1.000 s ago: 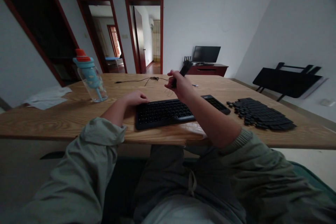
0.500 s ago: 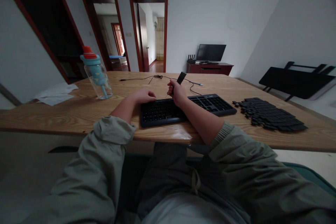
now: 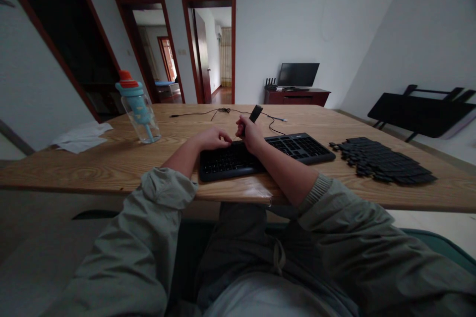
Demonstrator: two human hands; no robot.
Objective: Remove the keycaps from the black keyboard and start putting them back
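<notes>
A black keyboard lies near the table's front edge. Its left part shows bare sockets where keycaps are off. My right hand is closed around a black tool with a flat, wide upper end, like a brush; its lower end is hidden behind my fist, over the keyboard's middle. Resting on the far edge of the keyboard, just left of the right hand, is my left hand, fingers curved and a little apart. A pile of loose black keycaps sits to the right of the keyboard.
On the wooden table stand a clear bottle with a blue and red lid and, left of it, crumpled white tissues. A thin black cable runs behind the keyboard. A folded black table is beyond at right.
My left hand has slid right along the keyboard's far edge, closer to my right hand. The right hand and its tool have shifted only slightly; the keyboard stays in place.
</notes>
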